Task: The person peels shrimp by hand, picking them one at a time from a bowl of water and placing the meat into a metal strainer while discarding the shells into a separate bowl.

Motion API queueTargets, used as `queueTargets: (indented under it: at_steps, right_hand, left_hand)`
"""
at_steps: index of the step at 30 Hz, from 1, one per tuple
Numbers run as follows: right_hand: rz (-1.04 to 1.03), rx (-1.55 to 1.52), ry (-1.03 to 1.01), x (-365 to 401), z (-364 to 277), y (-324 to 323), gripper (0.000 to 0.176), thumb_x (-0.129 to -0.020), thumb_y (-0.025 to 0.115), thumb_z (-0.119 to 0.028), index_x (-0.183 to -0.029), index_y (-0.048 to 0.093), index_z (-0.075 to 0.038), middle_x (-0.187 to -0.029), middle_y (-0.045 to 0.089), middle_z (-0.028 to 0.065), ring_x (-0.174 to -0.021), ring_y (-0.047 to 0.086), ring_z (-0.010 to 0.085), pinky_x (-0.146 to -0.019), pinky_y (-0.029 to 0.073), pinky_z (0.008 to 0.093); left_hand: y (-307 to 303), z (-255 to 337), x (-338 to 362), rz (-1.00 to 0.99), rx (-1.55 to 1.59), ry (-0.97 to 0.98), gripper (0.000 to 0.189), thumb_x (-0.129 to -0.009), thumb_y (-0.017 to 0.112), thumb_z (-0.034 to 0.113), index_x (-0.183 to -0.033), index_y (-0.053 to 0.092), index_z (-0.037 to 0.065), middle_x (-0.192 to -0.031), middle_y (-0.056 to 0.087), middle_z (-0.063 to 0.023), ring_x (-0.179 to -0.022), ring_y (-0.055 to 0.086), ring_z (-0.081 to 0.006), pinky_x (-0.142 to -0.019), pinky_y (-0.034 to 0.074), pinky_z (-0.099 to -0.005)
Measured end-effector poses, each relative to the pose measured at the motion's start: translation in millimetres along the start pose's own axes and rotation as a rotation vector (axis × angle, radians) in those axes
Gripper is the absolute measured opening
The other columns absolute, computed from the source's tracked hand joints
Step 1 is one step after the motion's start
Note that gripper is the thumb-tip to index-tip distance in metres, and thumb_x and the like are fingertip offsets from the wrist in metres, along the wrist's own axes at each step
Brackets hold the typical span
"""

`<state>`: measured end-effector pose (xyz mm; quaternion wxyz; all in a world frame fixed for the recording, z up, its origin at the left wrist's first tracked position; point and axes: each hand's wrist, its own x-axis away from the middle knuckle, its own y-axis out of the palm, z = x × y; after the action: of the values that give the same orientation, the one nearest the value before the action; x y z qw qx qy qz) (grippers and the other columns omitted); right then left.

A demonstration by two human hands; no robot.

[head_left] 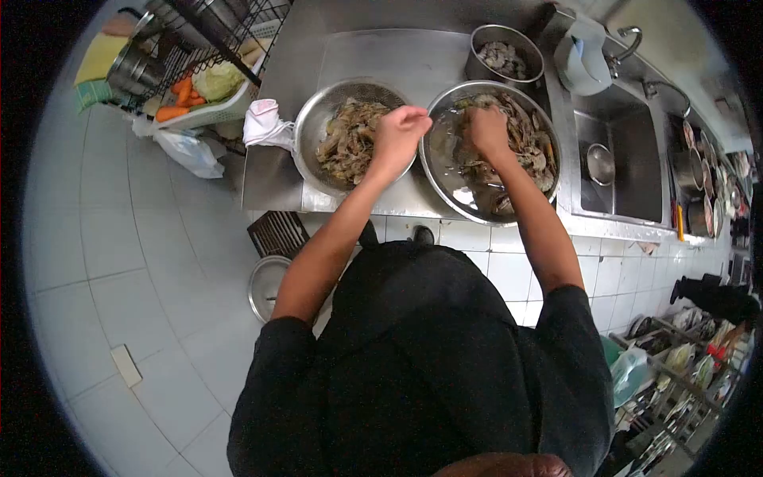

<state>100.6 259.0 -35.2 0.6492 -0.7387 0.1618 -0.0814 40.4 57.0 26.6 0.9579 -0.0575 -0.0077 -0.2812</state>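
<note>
On the steel counter, a perforated colander [305, 155] at the left holds a pile of brownish shrimp [347, 141]. Beside it on the right stands a wide steel bowl [435, 176] with shrimp in water. My left hand [402, 137] is over the colander's right edge, its fingers bent together near the bowl's rim; whatever it may hold is too small to make out. My right hand [486, 131] reaches down into the bowl among the shrimp, fingertips hidden. Behind the bowl, a smaller steel pot [506, 33] contains greyish peeled shrimp [502, 60].
A sink [628, 151] with a strainer [601, 164] lies at the right, near a pale plastic container [582, 60]. A white cloth [266, 124] hangs by the colander. Shelves with carrots [181, 99] and cabbage [218, 81] stand left. A round lid [269, 285] is on the floor.
</note>
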Motion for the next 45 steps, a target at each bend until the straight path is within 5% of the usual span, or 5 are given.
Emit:
queueTargets:
  at_steps: [16, 28, 31, 34, 45]
  right_hand:
    - [0.061, -1.1, 0.105, 21, -15, -84, 0.035, -0.074, 0.073, -0.012, -0.106, 0.066, -0.002, -0.092, 0.07, 0.0154, -0.081, 0.067, 0.0215, -0.073, 0.05, 0.0338]
    - [-0.025, -0.779, -0.263, -33, -108, -85, 0.022, -0.082, 0.066, -0.011, -0.101, 0.068, 0.0, -0.079, 0.07, 0.015, -0.07, 0.061, 0.0132, -0.068, 0.049, 0.0299]
    - [-0.108, -0.876, -0.307, -39, -129, -79, 0.024, -0.074, 0.06, -0.005, -0.096, 0.07, 0.0, -0.085, 0.066, 0.0229, -0.079, 0.067, 0.0356, -0.073, 0.051, 0.0372]
    - [-0.099, -0.745, -0.491, -46, -141, -69, 0.028, -0.075, 0.055, -0.001, -0.1, 0.069, -0.001, -0.085, 0.068, 0.0211, -0.073, 0.067, 0.0221, -0.072, 0.051, 0.0339]
    - [0.021, -0.677, -0.408, -72, -170, -70, 0.027, -0.073, 0.059, -0.017, -0.093, 0.073, -0.007, -0.085, 0.065, 0.023, -0.077, 0.065, 0.0399, -0.081, 0.052, 0.0431]
  left_hand:
    - [55, 10, -23, -0.082, 0.299, 0.225, 0.019, -0.088, 0.064, 0.003, -0.106, 0.06, -0.002, -0.091, 0.065, -0.005, -0.08, 0.061, -0.0083, -0.071, 0.048, -0.0222]
    - [-46, 16, -5, 0.166, 0.475, 0.046, 0.021, -0.089, 0.063, 0.005, -0.108, 0.059, -0.005, -0.094, 0.064, -0.0053, -0.085, 0.058, -0.0092, -0.074, 0.047, -0.0221]
    - [-67, 4, 2, 0.185, 0.547, 0.028, 0.022, -0.089, 0.063, 0.005, -0.108, 0.059, -0.005, -0.094, 0.064, -0.0055, -0.083, 0.059, -0.0092, -0.073, 0.048, -0.0223]
    - [-87, 0, 12, 0.208, 0.612, -0.047, 0.023, -0.088, 0.065, 0.007, -0.108, 0.06, -0.004, -0.094, 0.065, -0.0053, -0.08, 0.061, -0.0093, -0.069, 0.048, -0.0222]
    - [-135, -33, 40, 0.293, 0.456, -0.259, 0.021, -0.086, 0.068, 0.011, -0.101, 0.063, -0.003, -0.089, 0.065, -0.0046, -0.075, 0.06, -0.0115, -0.062, 0.047, -0.024]
